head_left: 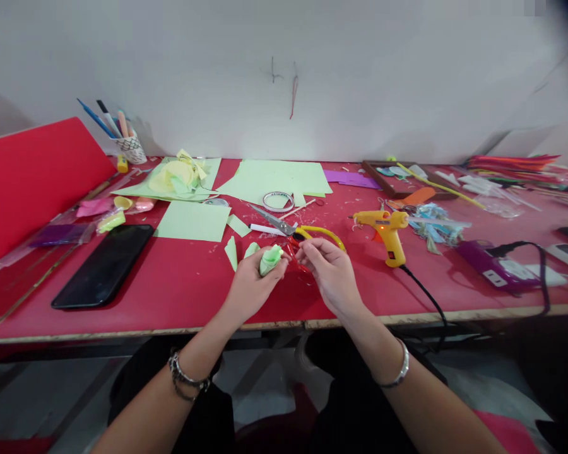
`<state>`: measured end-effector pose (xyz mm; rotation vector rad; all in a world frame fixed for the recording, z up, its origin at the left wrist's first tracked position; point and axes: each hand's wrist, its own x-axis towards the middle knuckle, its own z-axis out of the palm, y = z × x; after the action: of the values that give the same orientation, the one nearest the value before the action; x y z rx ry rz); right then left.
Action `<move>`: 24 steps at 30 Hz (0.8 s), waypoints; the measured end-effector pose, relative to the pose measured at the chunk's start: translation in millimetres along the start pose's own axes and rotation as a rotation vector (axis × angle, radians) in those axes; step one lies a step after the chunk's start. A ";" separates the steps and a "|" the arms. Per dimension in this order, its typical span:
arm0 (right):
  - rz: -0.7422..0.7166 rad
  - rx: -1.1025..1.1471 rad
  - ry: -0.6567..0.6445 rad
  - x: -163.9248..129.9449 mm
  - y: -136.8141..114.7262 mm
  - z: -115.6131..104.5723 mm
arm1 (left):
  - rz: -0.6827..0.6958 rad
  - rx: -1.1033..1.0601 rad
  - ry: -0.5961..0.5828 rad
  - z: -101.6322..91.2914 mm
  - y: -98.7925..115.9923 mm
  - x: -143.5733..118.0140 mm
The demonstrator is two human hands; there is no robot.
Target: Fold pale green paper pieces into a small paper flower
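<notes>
My left hand is closed around a small rolled bundle of pale green paper that looks like a paper flower. Close by on its right, my right hand has thumb and fingers pinched together. Whatever sits in that pinch, if anything, is too small to tell. Just beyond both hands lie scissors, blades pointing left, partly hidden among yellow handles and a red piece. Small green paper scraps lie beside my left hand.
Right of my hands stands a yellow glue gun, its cord running off the table edge. A purple power strip lies further right. At left are a black phone and green paper sheets. A tape roll lies ahead.
</notes>
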<state>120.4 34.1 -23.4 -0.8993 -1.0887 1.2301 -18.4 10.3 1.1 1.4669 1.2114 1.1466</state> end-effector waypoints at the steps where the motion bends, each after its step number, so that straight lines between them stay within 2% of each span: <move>1: -0.007 -0.015 0.003 -0.2 -0.2 0.3 | -0.048 -0.108 -0.034 -0.8 0.0 0.4; 3: -0.042 -0.037 0.012 -1.0 -1.6 1.3 | -0.115 -0.361 -0.130 -2.9 0.3 0.6; 5: -0.098 -0.054 0.018 -2.6 -4.7 3.0 | -0.115 -0.583 -0.259 -5.3 1.3 -0.4; 8: -0.152 -0.074 -0.008 -6.5 -11.7 6.7 | -0.073 -0.747 -0.445 -8.0 2.9 -3.3; 11: -0.165 -0.070 -0.039 -12.0 -19.6 11.2 | -0.082 -0.776 -0.574 -9.0 2.9 -5.8; 18: -0.251 -0.079 -0.073 -25.9 -38.4 19.6 | -0.038 -0.779 -0.779 -10.3 0.8 -8.9; 24: -0.492 -0.361 -0.073 -33.9 -47.6 21.1 | -0.063 -0.727 -0.755 -12.0 2.2 -10.0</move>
<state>112.6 -6.9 22.6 -0.7895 -1.5144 0.6738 -30.8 1.0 4.3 1.1019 0.2597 0.7415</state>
